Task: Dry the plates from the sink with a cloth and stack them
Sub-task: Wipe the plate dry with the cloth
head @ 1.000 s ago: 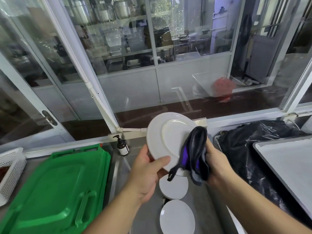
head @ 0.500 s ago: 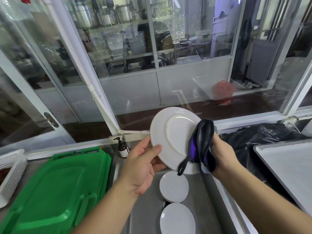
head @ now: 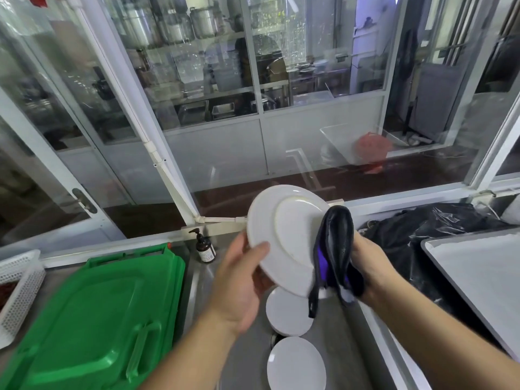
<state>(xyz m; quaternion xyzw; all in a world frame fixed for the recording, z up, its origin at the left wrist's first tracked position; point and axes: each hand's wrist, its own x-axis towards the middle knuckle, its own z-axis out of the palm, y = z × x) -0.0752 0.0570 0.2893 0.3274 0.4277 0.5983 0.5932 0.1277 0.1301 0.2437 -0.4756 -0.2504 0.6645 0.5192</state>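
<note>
plate (head: 284, 237) held a touch higher and more tilted than half a second ago, its smooth white underside and raised foot ring facing the camera above the sink (head: 247, 358). left hand (head: 239, 282) grips the near-left rim, thumb across the glazed edge. right hand (head: 368, 263) clutches a dark cloth (head: 334, 249) with a purple lining, bunched against the plate's right rim, a strap dangling. two more round white plates (head: 289, 311) lie in the steel sink below. a glossy green plastic lid (head: 92, 322) sits on the table at left, a brown pump bottle (head: 205, 247) behind it.
</note>
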